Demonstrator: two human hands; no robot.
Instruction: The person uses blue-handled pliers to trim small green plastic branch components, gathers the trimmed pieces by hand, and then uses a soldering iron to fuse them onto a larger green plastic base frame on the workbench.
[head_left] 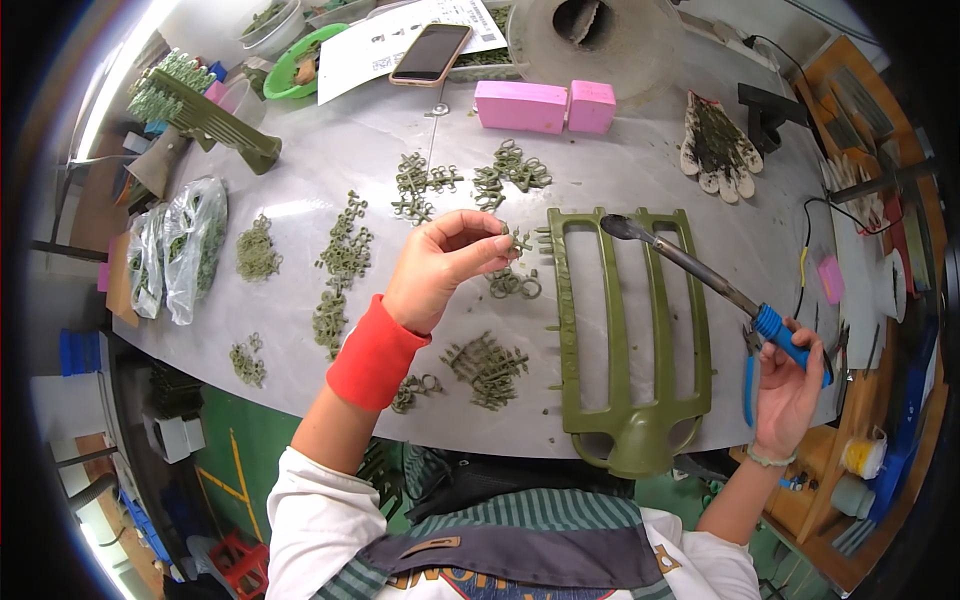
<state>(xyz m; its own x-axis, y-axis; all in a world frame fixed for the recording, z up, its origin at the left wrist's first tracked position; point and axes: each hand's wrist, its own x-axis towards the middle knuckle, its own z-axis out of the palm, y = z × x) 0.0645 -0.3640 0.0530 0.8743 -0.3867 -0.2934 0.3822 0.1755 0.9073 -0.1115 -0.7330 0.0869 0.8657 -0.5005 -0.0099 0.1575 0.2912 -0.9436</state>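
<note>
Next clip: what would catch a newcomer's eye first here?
The big olive-green plastic frame lying on the grey table, centre right. Above it, the right hand holds a blue-handled soldering iron, while the left hand, with a red wristband, pinches a small green part.

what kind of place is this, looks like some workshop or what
Probably a small assembly workbench. The left hand pinches a small green plastic part, the right hand holds a blue-handled soldering iron, and piles of green parts lie beside a green plastic frame.
</note>
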